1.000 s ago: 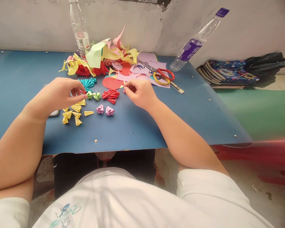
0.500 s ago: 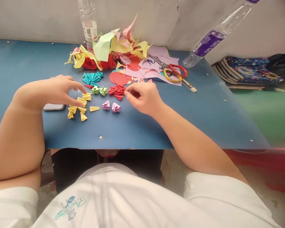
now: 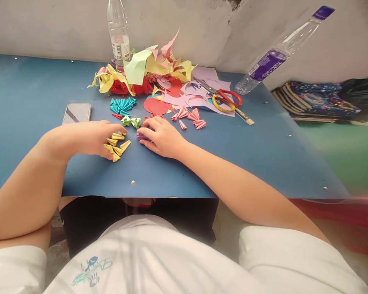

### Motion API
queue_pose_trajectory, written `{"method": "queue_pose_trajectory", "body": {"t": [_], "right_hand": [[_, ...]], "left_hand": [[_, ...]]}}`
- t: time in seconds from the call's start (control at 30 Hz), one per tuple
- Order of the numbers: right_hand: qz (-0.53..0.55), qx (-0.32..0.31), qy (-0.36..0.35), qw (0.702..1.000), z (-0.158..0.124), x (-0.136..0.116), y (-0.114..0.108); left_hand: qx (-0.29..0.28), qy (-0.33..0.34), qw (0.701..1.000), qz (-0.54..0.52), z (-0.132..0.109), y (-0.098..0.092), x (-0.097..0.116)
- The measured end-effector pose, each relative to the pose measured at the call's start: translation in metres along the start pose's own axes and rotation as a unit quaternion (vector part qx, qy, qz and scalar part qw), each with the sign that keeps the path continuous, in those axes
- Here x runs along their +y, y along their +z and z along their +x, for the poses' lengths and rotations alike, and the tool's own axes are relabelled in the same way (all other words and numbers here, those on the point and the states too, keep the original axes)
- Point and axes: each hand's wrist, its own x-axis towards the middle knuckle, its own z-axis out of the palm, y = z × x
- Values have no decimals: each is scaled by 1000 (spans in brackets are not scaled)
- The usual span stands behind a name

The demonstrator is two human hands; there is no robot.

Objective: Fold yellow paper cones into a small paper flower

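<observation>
My left hand rests on the table with thumb and fingers apart. Its fingers curve around a small pile of yellow rolled paper cones. My right hand lies low, fingers spread over the purple paper cones, which it partly covers. Red paper cones peek out behind that hand. Two light green cone clusters sit between the hands, just beyond them. Farther back is a bunch of teal cones. Several pink cones lie to the right of the red ones.
A phone lies behind my left hand. Paper scraps are heaped near the wall beside a clear bottle. Scissors rest on purple sheets. A purple-labelled bottle stands at the back right of the blue table.
My left hand has moved right and closer in, with the yellow cones bunched together. My right hand has shifted left from the pink and red cones onto the purple ones, uncovering the pink cones.
</observation>
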Motion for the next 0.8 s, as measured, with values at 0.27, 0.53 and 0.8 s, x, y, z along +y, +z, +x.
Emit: {"method": "queue_pose_trajectory", "body": {"t": [0.27,0.53,0.8], "right_hand": [[78,96,51,991,-10,5,-5],[125,237,180,946,-21,37,-24],[141,240,199,940,-20,42,-24]], "left_hand": [[27,-52,998,26,7,-18,0],[129,-50,989,60,52,16,-34],[139,-27,989,44,53,10,-47]]}}
